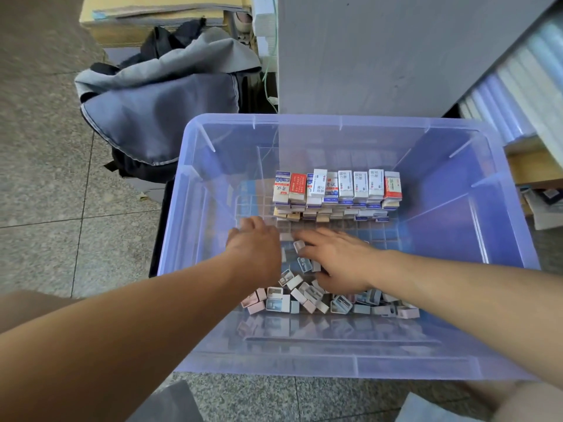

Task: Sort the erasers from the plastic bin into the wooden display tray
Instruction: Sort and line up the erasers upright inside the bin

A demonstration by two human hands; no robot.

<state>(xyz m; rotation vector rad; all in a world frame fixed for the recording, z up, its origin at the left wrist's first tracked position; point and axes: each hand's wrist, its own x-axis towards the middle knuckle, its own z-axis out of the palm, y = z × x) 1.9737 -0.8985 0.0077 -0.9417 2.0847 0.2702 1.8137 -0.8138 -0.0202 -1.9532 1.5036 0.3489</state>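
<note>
**Desk:** While both hands are inside the plastic bin (304,120), please tell me what each one is doing.

**Operator:** I have the right hand (341,263) lying flat on the loose small pieces (307,300) at the near side, with fingers straight and a little spread. The left hand (254,248) is just beside it, knuckles up. Its fingers bend down out of my view, so I cannot tell if they hold something.

**Desk:** And the erasers?

**Operator:** The boxed erasers (338,190) stand in a tidy stack in the far half of the bin floor, near my fingertips but apart from them. The loose pieces are pale pink, blue and white. Whether they are erasers or sharpeners I cannot say. I see no wooden display tray.

**Desk:** How will the boxes handle?

**Operator:** I judge them light and firm, with smooth paper sleeves that may slip. I would pinch one by its two long sides and take it from the top row, because pulling a lower one could topple the stack.
</note>
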